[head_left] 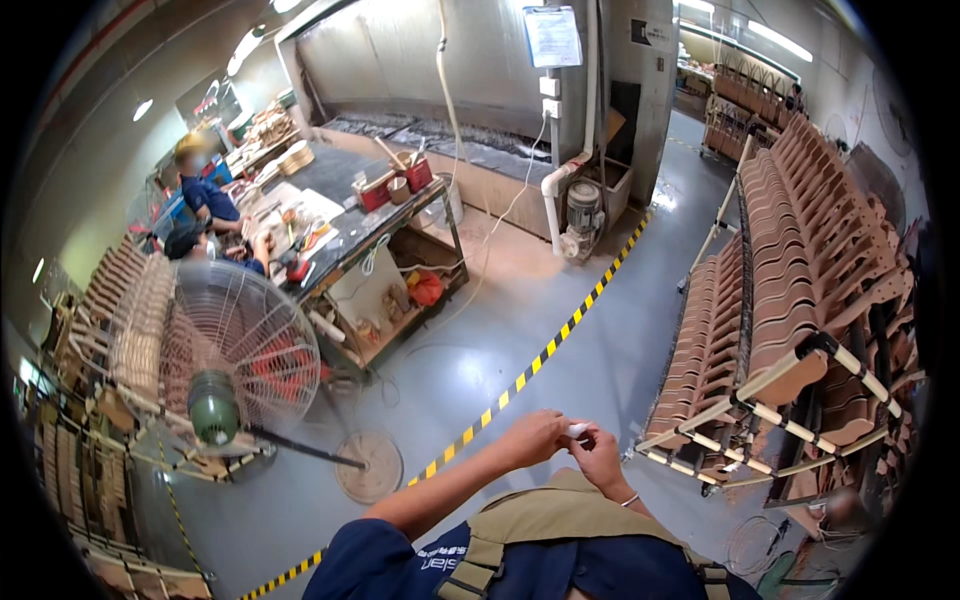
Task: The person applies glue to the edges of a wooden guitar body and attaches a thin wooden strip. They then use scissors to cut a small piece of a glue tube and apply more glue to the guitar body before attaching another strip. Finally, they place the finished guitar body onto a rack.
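My two hands meet in front of my chest, above the grey floor. Between their fingertips is a small white object point(577, 430), too small to name. My left hand point(538, 436) has its fingers curled and closed at the white object's left end. From the other side, my right hand point(598, 459) pinches it between thumb and fingers. A light-coloured band circles my right wrist. Below my hands are a khaki apron point(570, 515) and my dark blue shirt.
A yellow-black floor stripe point(530, 375) runs diagonally past my hands. A rack point(740, 400) of brown wooden guitar-shaped pieces stands at right. A pedestal fan point(213, 405) is at left. Beyond it, two people work at a cluttered bench point(345, 262). A motor pump point(583, 215) stands further back.
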A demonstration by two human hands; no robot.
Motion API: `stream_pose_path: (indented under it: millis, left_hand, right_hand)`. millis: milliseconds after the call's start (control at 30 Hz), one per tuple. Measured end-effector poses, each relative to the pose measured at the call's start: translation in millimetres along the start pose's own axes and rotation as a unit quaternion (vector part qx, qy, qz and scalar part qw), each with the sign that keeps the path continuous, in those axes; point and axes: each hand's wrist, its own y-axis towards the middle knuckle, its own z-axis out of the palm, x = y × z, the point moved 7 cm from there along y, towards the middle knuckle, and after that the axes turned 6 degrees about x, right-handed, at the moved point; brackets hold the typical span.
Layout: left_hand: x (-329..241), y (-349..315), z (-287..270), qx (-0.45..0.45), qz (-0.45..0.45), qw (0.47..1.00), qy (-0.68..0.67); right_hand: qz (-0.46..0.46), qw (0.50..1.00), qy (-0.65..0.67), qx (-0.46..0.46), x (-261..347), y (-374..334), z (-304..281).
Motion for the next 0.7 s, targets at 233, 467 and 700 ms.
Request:
stream_pose_path:
  millis: [233,467,700]
  left_hand:
    - [141,65,-7,0.002,-0.13,0.987,-0.093]
    - [273,60,-83,-0.201,-0.245,0.888,-0.334]
    - [330,91,-154,-0.379,-0.29,0.82,-0.316]
  right_hand:
    - [0.044,0.983,-0.033,0.177,-33,168,13]
    - [-0.094,0.905,-0.135,0.392,19,351,62]
    - [-0.265,0.832,-0.244,0.422,67,475,136]
